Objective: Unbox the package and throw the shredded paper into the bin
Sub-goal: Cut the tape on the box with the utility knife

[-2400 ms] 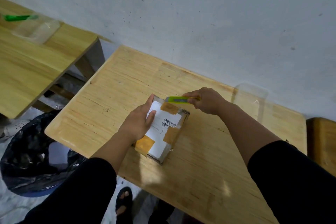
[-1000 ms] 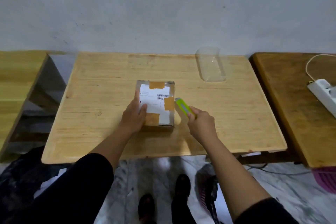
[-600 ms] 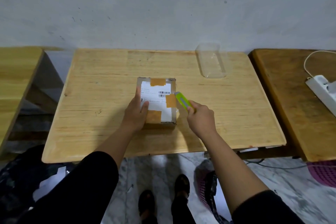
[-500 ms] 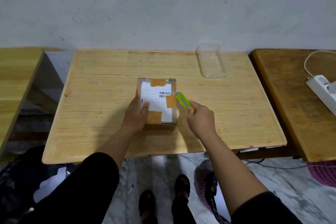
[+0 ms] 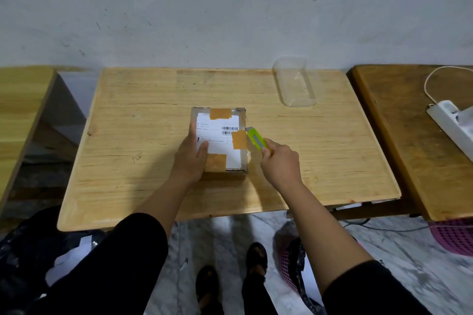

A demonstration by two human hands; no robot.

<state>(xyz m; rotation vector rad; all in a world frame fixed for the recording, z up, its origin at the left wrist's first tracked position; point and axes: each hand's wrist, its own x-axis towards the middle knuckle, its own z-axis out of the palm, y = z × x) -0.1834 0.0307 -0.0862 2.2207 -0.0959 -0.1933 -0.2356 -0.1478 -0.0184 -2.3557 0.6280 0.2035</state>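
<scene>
1. Clenched around the rear of a lime-green utility knife (image 5: 256, 139), the right hand (image 5: 280, 164) sits just right of centre in the frame, with the knife's pointed tip at the right edge of the package.
2. Pressing down on the lower left part of the package, the left hand (image 5: 190, 158) lies flat with its fingers spread over the top; it grips nothing, it only bears on the lid.
3. At the centre of the frame lies the small brown cardboard package (image 5: 219, 138), flat on the pale wooden table (image 5: 133, 120). Its top carries a white shipping label with barcodes and three patches of brown tape: one at the upper edge, one at the right edge just beside the knife tip, and one at the lower edge by the left hand. The box is closed.
4. A clear plastic tray (image 5: 295, 84) lies near the table's upper right corner, well apart from the package.
5. At the right of the frame stands a darker wooden table (image 5: 399, 135) with a white power strip (image 5: 451, 123) and a white cable on it.
6. In the lower left corner sits a black bin bag (image 5: 23, 258), with something white showing in it.
7. Pink perforated plastic baskets stand on the marbled floor at the lower right (image 5: 455, 236).
8. Both forearms are bare, with black sleeves above them; the person's feet in dark sandals show at the bottom centre.
</scene>
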